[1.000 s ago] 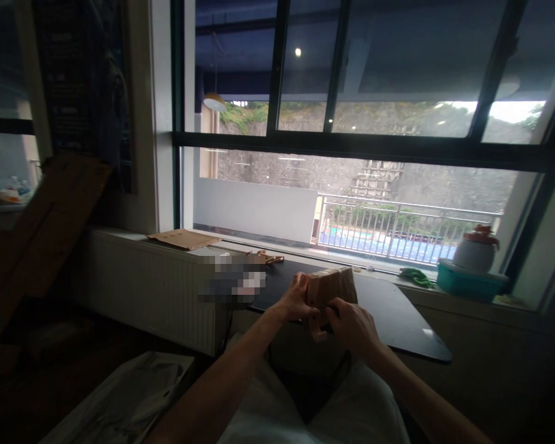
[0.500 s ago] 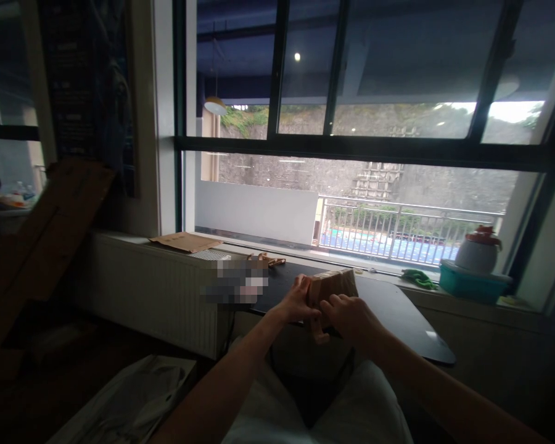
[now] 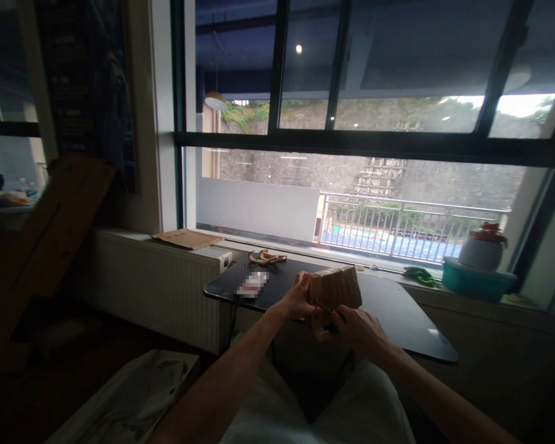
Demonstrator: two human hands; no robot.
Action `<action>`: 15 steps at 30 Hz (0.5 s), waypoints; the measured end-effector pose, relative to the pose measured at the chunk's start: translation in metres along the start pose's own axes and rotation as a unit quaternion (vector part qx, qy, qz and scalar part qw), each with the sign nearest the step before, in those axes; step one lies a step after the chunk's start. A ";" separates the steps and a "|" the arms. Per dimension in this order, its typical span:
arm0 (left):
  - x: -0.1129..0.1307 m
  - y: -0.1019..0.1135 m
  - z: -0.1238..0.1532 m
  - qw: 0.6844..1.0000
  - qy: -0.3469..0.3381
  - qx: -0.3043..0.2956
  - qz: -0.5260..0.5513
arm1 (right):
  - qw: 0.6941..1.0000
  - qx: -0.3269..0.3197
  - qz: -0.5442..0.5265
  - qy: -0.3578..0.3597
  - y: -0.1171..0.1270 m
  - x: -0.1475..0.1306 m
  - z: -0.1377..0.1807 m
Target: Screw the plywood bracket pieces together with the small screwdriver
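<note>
One wooden block (image 3: 337,287) gripped by fingers of two hands, left hand (image 3: 296,300), right hand (image 3: 361,328), over one black table (image 3: 398,317).

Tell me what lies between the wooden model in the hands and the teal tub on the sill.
In the head view: bare black tabletop, then a green cloth.

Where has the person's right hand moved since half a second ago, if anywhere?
Yes. The right hand slid down off the front of the light brown wooden block, towards the near edge of the black table.
</note>
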State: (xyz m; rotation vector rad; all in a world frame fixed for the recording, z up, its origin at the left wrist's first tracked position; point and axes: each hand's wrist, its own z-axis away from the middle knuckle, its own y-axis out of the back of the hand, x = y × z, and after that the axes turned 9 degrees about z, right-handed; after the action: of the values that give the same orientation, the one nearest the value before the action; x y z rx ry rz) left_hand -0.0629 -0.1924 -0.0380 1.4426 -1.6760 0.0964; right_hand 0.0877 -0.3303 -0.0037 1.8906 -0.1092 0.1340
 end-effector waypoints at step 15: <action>0.001 0.002 0.000 1.000 0.007 -0.006 0.010 | 0.996 0.048 -0.050 0.055 0.035 0.001 0.002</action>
State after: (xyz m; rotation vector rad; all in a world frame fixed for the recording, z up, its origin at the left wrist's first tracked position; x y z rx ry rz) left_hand -0.0650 -0.1925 -0.0368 1.4137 -1.6781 0.1068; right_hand 0.0838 -0.3428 0.0283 1.9769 0.0668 0.1770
